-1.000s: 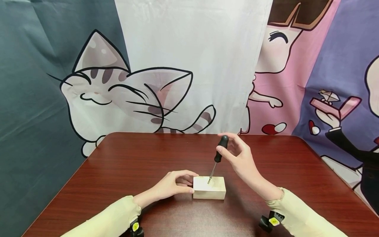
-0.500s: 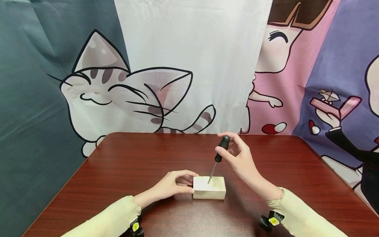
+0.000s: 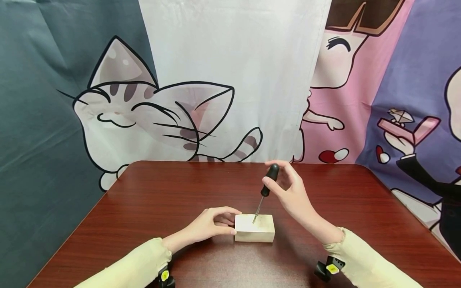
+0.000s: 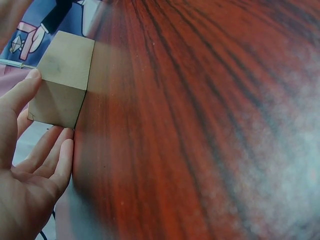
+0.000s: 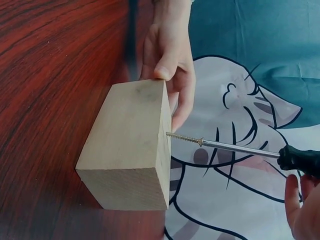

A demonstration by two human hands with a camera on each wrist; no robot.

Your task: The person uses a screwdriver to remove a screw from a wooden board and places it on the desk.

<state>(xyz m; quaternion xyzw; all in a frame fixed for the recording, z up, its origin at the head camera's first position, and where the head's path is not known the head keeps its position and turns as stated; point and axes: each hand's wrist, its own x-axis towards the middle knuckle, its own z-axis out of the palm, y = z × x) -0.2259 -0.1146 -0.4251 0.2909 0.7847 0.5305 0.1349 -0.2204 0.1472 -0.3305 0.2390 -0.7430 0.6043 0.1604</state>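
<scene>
A pale wooden block [image 3: 254,237] sits on the table, its left end gripped between the thumb and fingers of my left hand [image 3: 209,226]. From its top face a brass-coloured screw [image 5: 186,138] stands up, much of its thread still showing in the right wrist view. The tip of a screwdriver [image 3: 272,173] with a black handle and thin metal shaft meets the screw head, tilted slightly to the right. My right hand [image 3: 293,193] holds the handle, thumb on the near side and fingers round the far side. In the left wrist view, my left thumb [image 4: 31,80] presses at the block's top edge.
A dark red wood-grain table [image 3: 173,184] lies under both hands. Behind its far edge hangs a cloth backdrop [image 3: 230,48] with cartoon figures. Small black cameras [image 3: 325,270] are strapped at both wrists.
The screwdriver handle and the right thumb have shifted only very slightly. The block and the left hand stay in place.
</scene>
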